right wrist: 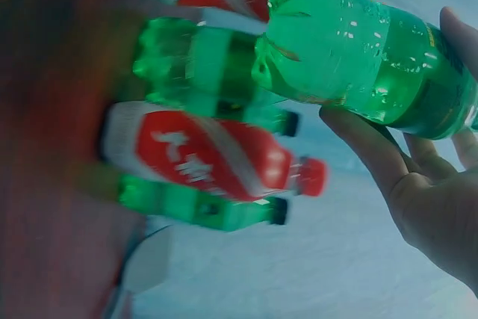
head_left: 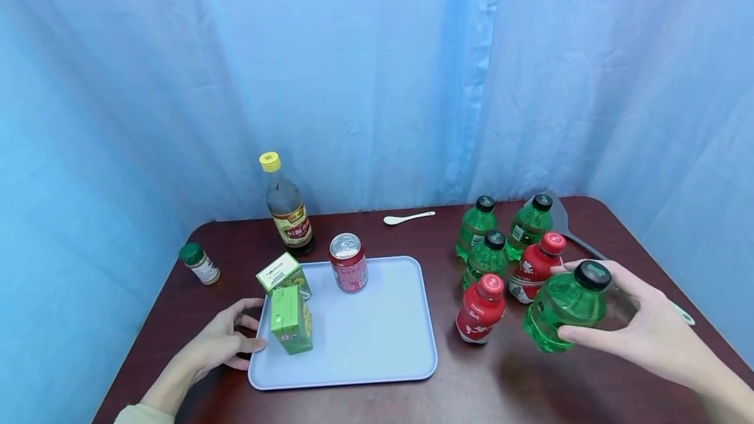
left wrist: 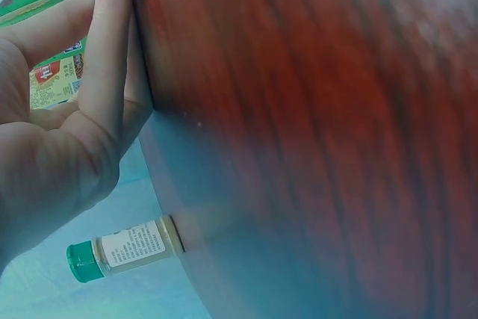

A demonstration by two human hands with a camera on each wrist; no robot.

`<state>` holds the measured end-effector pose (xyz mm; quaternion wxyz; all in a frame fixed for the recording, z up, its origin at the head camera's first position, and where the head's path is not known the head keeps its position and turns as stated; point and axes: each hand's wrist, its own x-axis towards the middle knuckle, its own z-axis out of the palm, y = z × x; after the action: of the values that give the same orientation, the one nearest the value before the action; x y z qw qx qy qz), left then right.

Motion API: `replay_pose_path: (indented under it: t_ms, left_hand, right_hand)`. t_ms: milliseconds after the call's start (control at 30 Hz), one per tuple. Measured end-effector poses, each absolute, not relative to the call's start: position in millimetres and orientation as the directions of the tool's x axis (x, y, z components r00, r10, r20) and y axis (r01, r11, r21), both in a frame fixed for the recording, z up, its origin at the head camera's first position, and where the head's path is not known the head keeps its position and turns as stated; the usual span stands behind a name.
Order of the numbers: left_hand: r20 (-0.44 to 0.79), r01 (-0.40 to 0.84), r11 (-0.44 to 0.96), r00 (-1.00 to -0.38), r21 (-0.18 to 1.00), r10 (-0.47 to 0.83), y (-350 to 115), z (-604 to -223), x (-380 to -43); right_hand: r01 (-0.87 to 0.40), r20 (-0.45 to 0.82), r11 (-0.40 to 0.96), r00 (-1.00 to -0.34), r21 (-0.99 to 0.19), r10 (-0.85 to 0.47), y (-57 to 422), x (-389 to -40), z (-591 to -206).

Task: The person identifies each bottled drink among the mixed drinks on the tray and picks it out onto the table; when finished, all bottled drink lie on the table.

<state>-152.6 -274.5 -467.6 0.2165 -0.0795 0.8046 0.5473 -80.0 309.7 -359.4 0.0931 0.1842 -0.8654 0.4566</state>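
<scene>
My right hand (head_left: 648, 327) holds a green plastic bottle (head_left: 565, 311) with a black cap, raised over the right side of the table. In the right wrist view the bottle (right wrist: 336, 50) lies between thumb and fingers, its ridged base showing. At the left edge of a pale blue tray (head_left: 377, 326), my left hand (head_left: 224, 339) grips the rim with bent fingers. Two green drink cartons (head_left: 292, 322) stand on the tray's left side, close to that hand. A red soda can (head_left: 349, 265) stands at the tray's back edge.
Right of the tray are two red bottles (head_left: 480, 313) and several green bottles (head_left: 485, 259). A grey spatula (head_left: 556, 211) lies behind them. Further back are a white spoon (head_left: 408, 218) and a yellow-capped sauce bottle (head_left: 288, 211). A green-capped spice jar (head_left: 201, 265) stands at far left.
</scene>
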Motion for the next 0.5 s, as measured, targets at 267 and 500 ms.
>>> replay_pose_path:
  t_ms: [267,500]
  left_hand:
    - [-0.424,-0.352,0.394,-0.898,0.849,0.114,-274.1,-467.8,-152.4]
    - [-0.421,-0.35,0.392,-0.9,0.851,0.111,-274.1,-467.7,-152.0]
  right_hand:
    - [-0.352,0.285,0.483,-0.936,-0.802,-0.208,320.3,-93.1,-397.0]
    - [-0.354,0.285,0.481,-0.934,-0.802,-0.213,318.8,-97.7,-417.9]
